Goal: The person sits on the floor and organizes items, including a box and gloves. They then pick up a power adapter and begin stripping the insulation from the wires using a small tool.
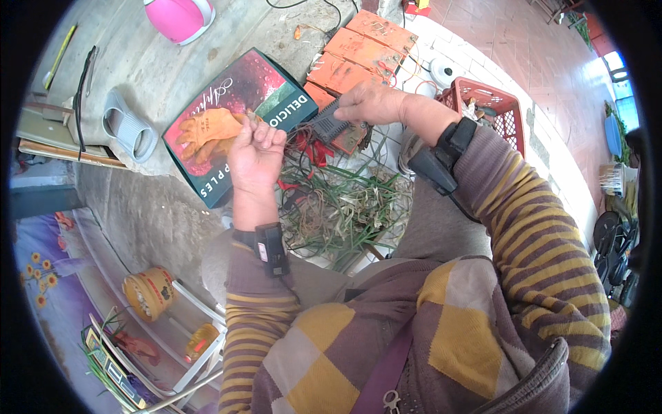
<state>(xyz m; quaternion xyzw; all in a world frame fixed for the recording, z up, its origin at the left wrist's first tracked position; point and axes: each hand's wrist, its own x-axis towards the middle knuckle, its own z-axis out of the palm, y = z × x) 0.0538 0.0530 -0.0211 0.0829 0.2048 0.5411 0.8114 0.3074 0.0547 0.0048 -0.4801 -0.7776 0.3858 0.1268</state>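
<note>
My right hand (370, 105) is closed over the upper end of a black finned metal-looking device (329, 125), just below the orange block-shaped batteries (343, 72). To its left, my left hand (256, 153) is raised with its fingers curled in; whatever they may hold is too small to make out. Behind that hand lies a dark green carton (227, 83) with a fruit picture. A pair of orange gloves (207, 131) rests on the carton. Red clips (317, 153) and thin wires hang between my hands, beside the black device.
Cut green leaves (345, 214) and tangled wires lie below my hands, above my lap. A red plastic crate (491, 103) stands at the right. At the left are a grey slipper (129, 125) and a yellow bucket (149, 293). A pink kettle (178, 19) stands at the back.
</note>
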